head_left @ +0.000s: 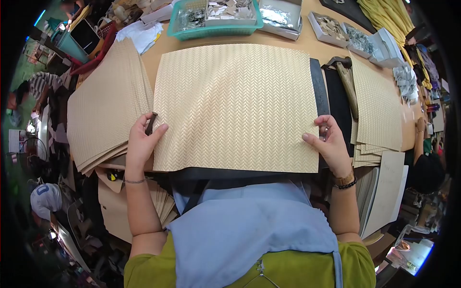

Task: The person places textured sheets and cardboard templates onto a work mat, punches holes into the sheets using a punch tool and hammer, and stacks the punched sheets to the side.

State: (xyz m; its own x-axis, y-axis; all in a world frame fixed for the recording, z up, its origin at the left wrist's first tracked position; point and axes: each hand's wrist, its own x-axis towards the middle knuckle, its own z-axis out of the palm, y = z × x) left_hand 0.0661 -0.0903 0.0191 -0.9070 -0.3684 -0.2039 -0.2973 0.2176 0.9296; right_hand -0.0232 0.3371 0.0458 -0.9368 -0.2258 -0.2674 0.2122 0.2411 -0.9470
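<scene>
A cream sheet (235,108) with a herringbone weave pattern spans the space between my hands, slightly rippled on its left side. My left hand (144,137) is closed at its left edge, thumb on top, with a short dark metal punch-like piece (151,124) among the fingers. At the right edge, my right hand (327,139) pinches the sheet between thumb and fingers. Beneath the sheet lies a dark board (321,89), showing at its right side. A hammer (346,84) with a worn wooden handle rests just beyond my right hand.
Similar patterned sheets form a stack on the left (105,105) and another on the right (377,103). A teal basket (216,32) and small boxes (329,29) of parts line the table's far side. Other people work at both sides.
</scene>
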